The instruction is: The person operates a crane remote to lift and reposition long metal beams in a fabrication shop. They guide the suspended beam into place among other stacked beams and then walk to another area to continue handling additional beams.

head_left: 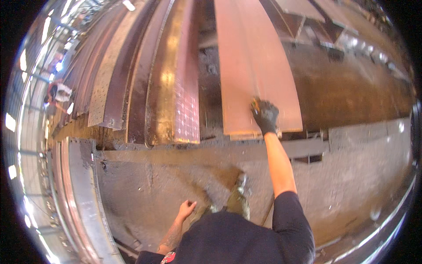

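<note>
Dark T-shirt (228, 242) fabric fills the foreground; at left, a bare left hand (187, 209) hangs, fingers loose, seemingly empty. A black-gloved right hand (266, 115) meets the near end of a long, flat, reddish-brown metal beam (246, 66) lying right of rust-brown steel girders (187, 88), fingers curled, their contents unclear. Likely heavy and stiff, it is best gripped by its end edges. Bright shed windows (10, 122) glow far left; stained grey floor (149, 185) spreads below.

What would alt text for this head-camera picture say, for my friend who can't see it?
A person's dark-gloved right hand is on or just above a long, salmon-coloured beam, with something orange, too blurred to name, at its left edge. The bare left hand hangs over the floor. More beams lie to the left, near another person.
</note>
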### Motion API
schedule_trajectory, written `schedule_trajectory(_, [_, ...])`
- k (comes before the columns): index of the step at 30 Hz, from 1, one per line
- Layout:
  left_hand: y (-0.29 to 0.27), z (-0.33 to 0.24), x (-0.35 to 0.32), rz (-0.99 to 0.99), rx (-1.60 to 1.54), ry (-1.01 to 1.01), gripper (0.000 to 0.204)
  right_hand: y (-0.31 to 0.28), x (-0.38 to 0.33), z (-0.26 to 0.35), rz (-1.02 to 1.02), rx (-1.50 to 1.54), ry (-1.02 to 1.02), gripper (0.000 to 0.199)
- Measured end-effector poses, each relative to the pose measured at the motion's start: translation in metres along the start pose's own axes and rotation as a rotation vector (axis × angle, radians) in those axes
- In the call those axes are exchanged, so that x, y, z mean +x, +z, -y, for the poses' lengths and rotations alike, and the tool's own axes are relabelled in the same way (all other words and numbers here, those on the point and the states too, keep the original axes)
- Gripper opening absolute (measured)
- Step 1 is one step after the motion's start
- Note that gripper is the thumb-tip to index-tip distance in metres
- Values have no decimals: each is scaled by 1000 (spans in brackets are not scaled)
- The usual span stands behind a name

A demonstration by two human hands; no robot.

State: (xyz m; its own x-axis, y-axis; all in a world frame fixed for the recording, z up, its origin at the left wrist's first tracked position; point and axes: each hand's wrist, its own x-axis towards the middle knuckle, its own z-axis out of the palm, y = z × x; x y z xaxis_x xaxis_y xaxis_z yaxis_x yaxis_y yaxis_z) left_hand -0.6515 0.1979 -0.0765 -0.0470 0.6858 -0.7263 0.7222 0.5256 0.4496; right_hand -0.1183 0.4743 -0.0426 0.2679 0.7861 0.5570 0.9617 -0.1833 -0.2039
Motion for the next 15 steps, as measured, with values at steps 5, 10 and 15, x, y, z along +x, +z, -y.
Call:
schedule_trajectory(5, [-2,26,-13,-49,-101,-17,54,-58,-14,59,-13,4,-154,32])
schedule_trajectory(10, [0,32,-8,-35,-166,181,56,-96,-101,144,138,338,-269,46])
schedule_trajectory(15, [-45,-11,-38,260,-559,320,61,-130,-200,263,429,660,-335,39])
